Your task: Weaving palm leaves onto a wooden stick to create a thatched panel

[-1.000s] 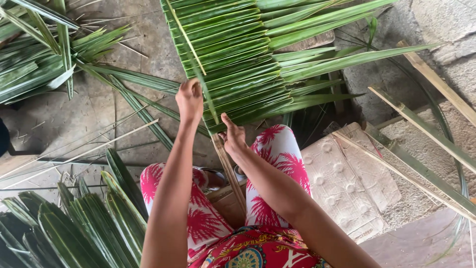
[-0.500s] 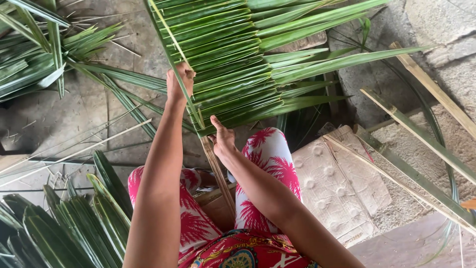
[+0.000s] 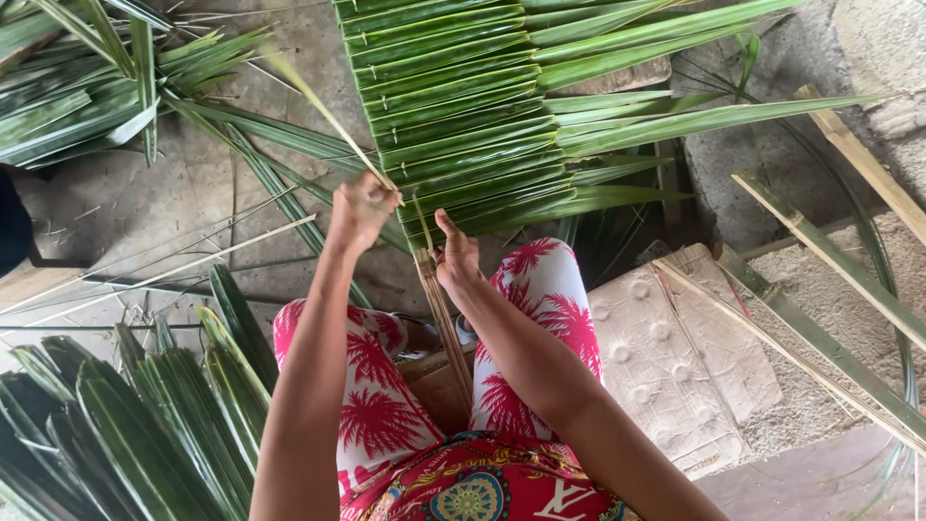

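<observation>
The left hand (image 3: 359, 207) is curled shut, pinching a thin yellow-green strip (image 3: 318, 101) just beside the near end of the big mat of folded palm leaves (image 3: 463, 116). The right hand (image 3: 455, 256) presses there too, thumb up, on the brown stick (image 3: 444, 323) under the mat.

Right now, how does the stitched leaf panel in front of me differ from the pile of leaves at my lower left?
The stitched leaf panel has its leaves folded flat in neat parallel rows along a stick; the leaf pile lies loose and overlapping. The panel is touched by the right hand, while the left hand pulls a thin strip; the pile lies untouched. Both are green palm leaves.
</observation>
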